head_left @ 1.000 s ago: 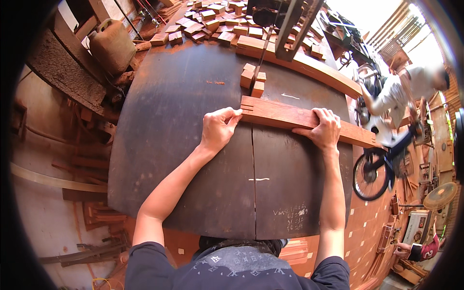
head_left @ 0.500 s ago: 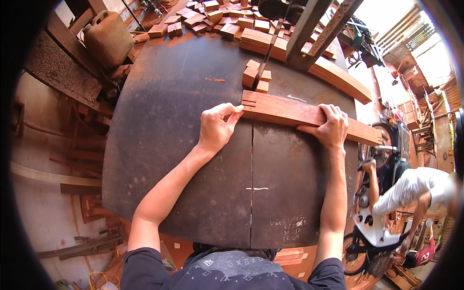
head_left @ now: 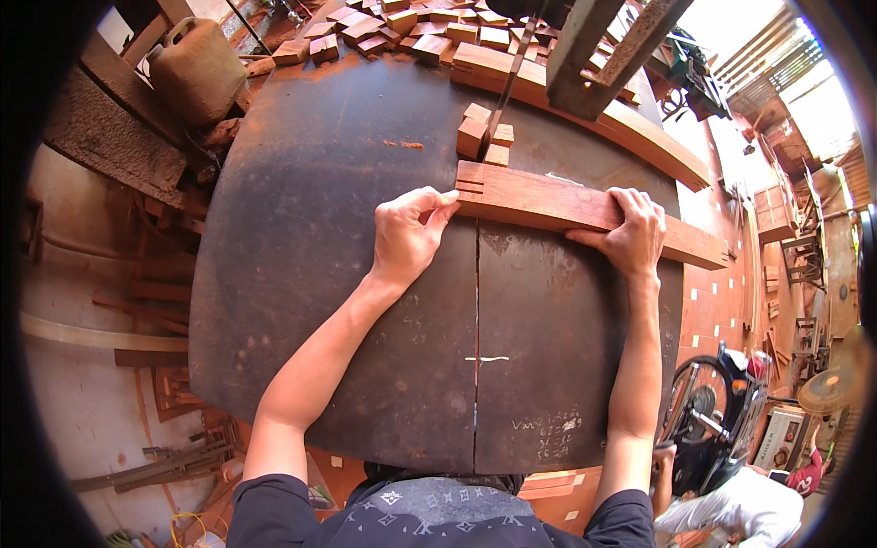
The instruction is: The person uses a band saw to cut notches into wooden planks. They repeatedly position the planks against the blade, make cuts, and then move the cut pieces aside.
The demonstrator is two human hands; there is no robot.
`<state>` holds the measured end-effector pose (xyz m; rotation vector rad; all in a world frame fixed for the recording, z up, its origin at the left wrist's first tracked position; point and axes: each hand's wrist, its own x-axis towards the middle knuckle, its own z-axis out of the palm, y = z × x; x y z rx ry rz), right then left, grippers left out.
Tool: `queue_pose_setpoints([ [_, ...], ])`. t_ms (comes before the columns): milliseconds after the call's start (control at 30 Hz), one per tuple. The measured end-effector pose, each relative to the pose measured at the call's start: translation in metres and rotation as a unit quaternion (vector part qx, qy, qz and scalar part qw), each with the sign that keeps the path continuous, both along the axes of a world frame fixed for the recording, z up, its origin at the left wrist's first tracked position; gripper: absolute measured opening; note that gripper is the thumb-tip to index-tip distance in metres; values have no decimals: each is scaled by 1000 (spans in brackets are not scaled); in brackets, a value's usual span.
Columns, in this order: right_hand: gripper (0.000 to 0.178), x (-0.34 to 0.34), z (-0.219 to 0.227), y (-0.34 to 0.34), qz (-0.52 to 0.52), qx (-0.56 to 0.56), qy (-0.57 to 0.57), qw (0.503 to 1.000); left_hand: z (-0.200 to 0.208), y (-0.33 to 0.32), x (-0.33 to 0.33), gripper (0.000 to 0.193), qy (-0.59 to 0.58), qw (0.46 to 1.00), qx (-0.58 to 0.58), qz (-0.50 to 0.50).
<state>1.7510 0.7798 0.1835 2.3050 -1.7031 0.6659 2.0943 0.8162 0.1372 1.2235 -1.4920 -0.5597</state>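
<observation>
A reddish wooden beam (head_left: 548,203) lies across the dark metal saw table (head_left: 365,347), with narrow slots cut into both its ends. My left hand (head_left: 408,236) is closed at the beam's left end, thumb and fingertips pinching its near corner. My right hand (head_left: 632,235) grips the beam toward its right end, fingers over the top and thumb along the near side. Just beyond the left part of the beam stands the band saw blade (head_left: 505,96), upright. Small wooden blocks (head_left: 472,135) sit on both sides of the blade, close to the beam.
Another long beam (head_left: 639,137) lies farther back, behind the saw's metal guide post (head_left: 614,59). Many loose wood blocks (head_left: 402,27) are heaped along the far edge. A dirty plastic jerrycan (head_left: 196,73) stands at far left. A person (head_left: 740,511) and a motorbike (head_left: 717,402) are at lower right.
The beam and both my hands have shifted only slightly, the right hand a little farther right. At the right, the person and motorbike have moved toward the lower edge of the view.
</observation>
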Motion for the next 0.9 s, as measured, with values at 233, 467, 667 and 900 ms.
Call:
queue_pose_setpoints([
  [233, 83, -1, -1, -2, -2, -10, 6, 1000, 2, -1, -2, 8, 7, 1000, 0, 2],
  [467, 83, -1, -3, -5, 5, -14, 8, 1000, 0, -1, 0, 8, -11, 1000, -2, 9],
  [667, 84, -2, -3, -6, 2, -11, 7, 1000, 1, -1, -1, 9, -7, 1000, -4, 12],
  [900, 85, -1, -2, -5, -5, 2, 7, 1000, 2, 0, -1, 9, -1, 1000, 0, 8],
])
